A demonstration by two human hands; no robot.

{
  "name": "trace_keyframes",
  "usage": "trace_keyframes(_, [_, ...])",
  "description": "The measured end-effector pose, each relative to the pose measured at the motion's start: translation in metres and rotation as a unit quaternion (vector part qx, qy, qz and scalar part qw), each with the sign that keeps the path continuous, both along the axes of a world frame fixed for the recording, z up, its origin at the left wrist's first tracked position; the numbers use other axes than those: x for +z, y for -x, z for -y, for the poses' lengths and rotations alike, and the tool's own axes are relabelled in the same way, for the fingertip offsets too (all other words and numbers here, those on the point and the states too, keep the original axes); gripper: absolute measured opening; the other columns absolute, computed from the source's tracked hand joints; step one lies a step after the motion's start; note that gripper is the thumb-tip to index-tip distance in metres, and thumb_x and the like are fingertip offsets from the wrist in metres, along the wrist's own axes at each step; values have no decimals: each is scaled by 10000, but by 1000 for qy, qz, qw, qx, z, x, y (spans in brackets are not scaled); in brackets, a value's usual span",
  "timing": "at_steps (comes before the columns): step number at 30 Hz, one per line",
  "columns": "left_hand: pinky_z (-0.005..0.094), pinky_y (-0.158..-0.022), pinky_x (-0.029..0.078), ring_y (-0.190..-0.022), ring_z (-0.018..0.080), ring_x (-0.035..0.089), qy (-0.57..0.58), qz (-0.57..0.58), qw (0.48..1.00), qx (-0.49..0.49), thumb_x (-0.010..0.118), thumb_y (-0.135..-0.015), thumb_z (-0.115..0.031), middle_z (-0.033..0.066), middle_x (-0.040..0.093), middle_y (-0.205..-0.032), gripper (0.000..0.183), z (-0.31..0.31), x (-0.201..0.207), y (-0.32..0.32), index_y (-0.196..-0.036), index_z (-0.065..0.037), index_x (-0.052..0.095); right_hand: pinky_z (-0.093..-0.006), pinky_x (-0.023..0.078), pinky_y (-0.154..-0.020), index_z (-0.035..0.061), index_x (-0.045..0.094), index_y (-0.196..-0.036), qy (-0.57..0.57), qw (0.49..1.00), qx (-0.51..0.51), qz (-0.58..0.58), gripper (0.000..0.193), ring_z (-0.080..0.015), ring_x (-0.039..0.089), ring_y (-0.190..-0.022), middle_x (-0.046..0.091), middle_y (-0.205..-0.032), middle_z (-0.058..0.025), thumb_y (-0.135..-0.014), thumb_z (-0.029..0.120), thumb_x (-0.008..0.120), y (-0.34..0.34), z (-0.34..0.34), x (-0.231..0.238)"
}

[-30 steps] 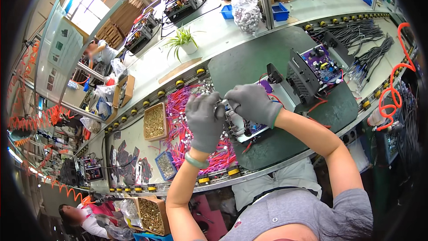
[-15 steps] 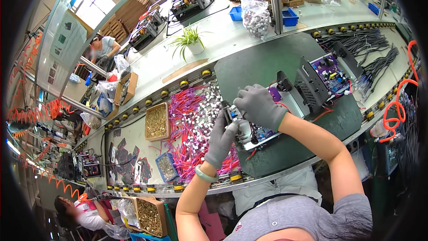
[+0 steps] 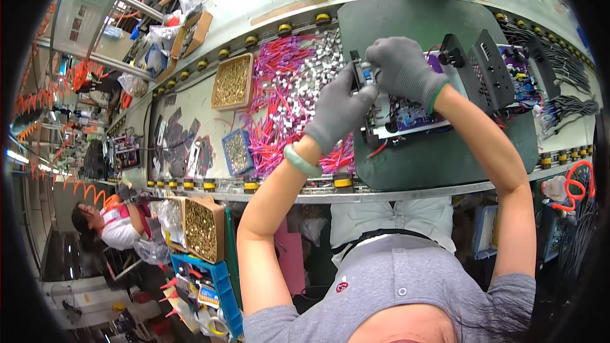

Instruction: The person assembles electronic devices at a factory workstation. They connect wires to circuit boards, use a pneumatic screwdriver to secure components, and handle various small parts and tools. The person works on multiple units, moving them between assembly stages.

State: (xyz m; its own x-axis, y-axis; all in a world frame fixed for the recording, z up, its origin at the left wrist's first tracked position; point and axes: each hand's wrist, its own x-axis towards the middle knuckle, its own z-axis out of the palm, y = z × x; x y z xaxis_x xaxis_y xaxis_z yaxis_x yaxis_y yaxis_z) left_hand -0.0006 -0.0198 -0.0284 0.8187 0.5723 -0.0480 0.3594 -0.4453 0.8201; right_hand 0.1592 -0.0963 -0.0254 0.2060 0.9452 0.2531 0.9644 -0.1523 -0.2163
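Observation:
A metal chassis with an exposed circuit board [image 3: 403, 113] lies on the dark green mat [image 3: 438, 159]. At its left end stands a small black panel [image 3: 357, 67] with a blue component [image 3: 367, 76] beside it. My left hand [image 3: 337, 109], in a grey glove, grips this end panel, thumb on the near side and fingers behind. My right hand [image 3: 406, 67], also gloved, is closed over the top of the same end, fingertips bent down by the blue component. Whatever those fingertips pinch is hidden. Right of my hands, a second unit with a black vented panel [image 3: 488, 76] stands upright.
Red and purple wires with white connectors [image 3: 286, 89] are heaped left of the mat. Beyond them sit a box of brass-coloured parts [image 3: 232, 82] and a blue tray of small screws [image 3: 237, 152]. Black cables [image 3: 565, 111] lie right. A co-worker [image 3: 117, 222] is at lower left.
The view has shifted, so the bench sits higher in the picture. Both hands stay at the chassis's left end; my left hand has closed further round the panel.

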Motion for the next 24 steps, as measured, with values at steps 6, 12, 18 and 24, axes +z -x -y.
trace_keyframes(6, [320, -773, 543, -850, 166, 646, 415, 10, 910, -1, 598, -949, -279, 84, 689, -1042, 389, -69, -9, 33, -1257, -41, 597, -430, 512, -824, 71, 676, -1058, 30, 998, 59, -9, 265, -337, 641, -945, 680, -980, -133, -801, 107, 620, -25, 25, 26])
trace_keyframes(12, [310, -840, 541, -910, 177, 667, 62, -180, 977, 94, 694, -882, -215, 115, 713, -1096, 301, -132, -112, 117, -1119, -30, 708, -337, 485, -950, 98, 582, -1288, -112, 973, -61, -193, 423, -229, 621, -1083, 622, -1221, -127, -867, 61, 574, -106, 88, 14])
trace_keyframes(18, [405, -972, 443, -1096, 265, 579, -314, -328, 887, 82, 724, -804, -307, 64, 633, -1133, 239, -66, -146, 109, -1021, -207, 719, -245, 480, -917, 39, 602, -1256, -189, 803, -83, -560, 321, -111, 604, -1016, 652, -1101, -63, -950, 71, 510, -108, 102, -29])
trace_keyframes(24, [404, -804, 500, -901, 284, 641, -343, -190, 918, 61, 713, -804, -232, 100, 662, -924, 176, -99, -154, 131, -962, -160, 691, -249, 501, -879, 31, 614, -1229, -175, 807, -108, -554, 297, -105, 608, -996, 655, -1084, -57, -964, 106, 503, -97, 97, -18])
